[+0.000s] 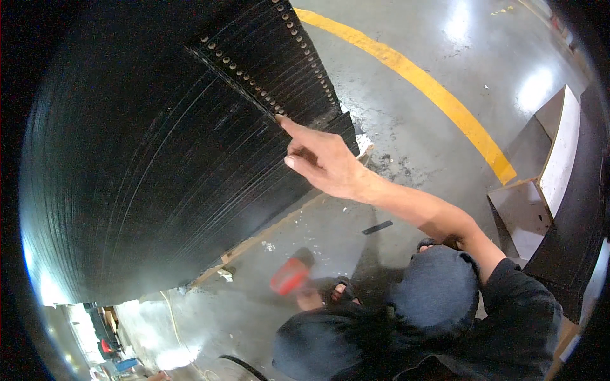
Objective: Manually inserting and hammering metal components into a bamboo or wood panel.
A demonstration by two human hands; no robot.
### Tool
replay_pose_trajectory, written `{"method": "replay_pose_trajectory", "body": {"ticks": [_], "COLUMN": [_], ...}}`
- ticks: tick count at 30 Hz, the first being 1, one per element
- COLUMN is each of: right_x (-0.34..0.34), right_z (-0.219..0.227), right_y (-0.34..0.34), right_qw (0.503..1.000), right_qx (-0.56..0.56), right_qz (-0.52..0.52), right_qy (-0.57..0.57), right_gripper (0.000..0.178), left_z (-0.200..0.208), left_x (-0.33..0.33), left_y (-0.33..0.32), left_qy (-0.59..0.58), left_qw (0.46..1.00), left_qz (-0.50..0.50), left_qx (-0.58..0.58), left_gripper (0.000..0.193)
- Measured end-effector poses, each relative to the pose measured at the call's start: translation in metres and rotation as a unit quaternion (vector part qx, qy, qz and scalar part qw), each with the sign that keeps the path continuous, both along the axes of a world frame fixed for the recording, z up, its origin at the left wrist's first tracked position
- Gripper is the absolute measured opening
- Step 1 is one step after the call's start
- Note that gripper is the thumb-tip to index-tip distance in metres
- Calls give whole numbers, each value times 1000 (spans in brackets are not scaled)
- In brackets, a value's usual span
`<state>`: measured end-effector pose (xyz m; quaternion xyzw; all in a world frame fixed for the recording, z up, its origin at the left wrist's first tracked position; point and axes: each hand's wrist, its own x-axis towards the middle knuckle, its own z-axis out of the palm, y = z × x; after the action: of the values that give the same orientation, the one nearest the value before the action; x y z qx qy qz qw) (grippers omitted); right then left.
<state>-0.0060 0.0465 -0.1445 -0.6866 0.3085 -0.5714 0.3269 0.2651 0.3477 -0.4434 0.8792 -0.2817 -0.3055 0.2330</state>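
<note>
A large black ribbed sheet (152, 152) fills the left side, its surface curving. Rows of round metal studs (232, 65) run across its upper part, beside a seam. My right hand (327, 162) reaches in from the lower right, index finger stretched out to the seam near the lowest studs, thumb apart and the other fingers curled. Nothing shows in its grasp. Low in the middle, my left hand (310, 300), mostly hidden behind my knee, grips a red object (290, 276). Motion smears that object, so its kind is unclear.
Wooden strips (238, 251) lie under the sheet's lower edge. A yellow line (419, 76) crosses the grey floor. At right stands a white-and-brown panelled piece (540, 184). A small black strip (377, 227) lies near my feet, and a pale cable (170, 314) runs at lower left.
</note>
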Motion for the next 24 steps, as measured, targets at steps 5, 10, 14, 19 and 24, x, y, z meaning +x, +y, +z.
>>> {"method": "replay_pose_trajectory", "body": {"ticks": [5,10,14,19,24], "right_x": [21,-5,-72,-101,-76], "right_z": [-22,-126,-216,-220,-229], "right_y": [21,81,81,58,79], "right_qw": [999,981,958,924,808], "right_qx": [-14,113,215,211,142], "right_qz": [25,122,-51,-35,97], "right_qy": [-27,104,184,318,563], "right_gripper": [57,27,20,23,24], "left_z": [-84,-65,5,19,7], "left_x": [50,46,-13,31,52], "left_y": [44,42,4,22,18], "left_qy": [-48,-187,-282,-326,-218], "left_qw": [986,980,959,939,921], "left_qz": [-17,12,-22,-109,-149], "left_qx": [-162,-62,-34,5,-286], "left_gripper": [11,19,19,33,19]}}
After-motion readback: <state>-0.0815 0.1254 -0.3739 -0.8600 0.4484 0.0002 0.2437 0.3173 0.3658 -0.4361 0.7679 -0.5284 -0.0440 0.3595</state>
